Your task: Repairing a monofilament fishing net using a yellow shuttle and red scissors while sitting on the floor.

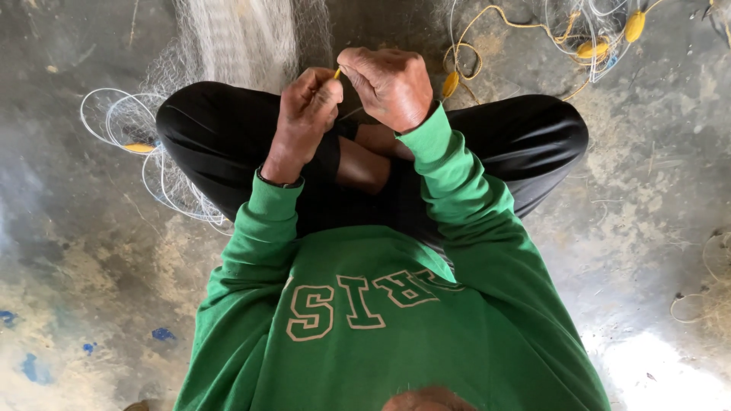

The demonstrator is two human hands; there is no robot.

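Observation:
I sit cross-legged on a concrete floor in a green sweatshirt and black trousers. Both hands are raised together over my knees. My left hand (308,106) is closed in a fist, with a short yellow cord end (337,74) sticking out between thumb and finger. My right hand (388,85) curls beside it, and its fingertips pinch the same yellow end. Fine white fishing net (228,38) runs from the hands away across the floor ahead. What else the closed fingers hold is hidden.
Yellow oval floats (634,25) on yellow cord (487,15) lie tangled with white line at the upper right. Another float (139,148) sits in line coils (114,114) by my left knee. Loose line (708,297) lies at the right edge.

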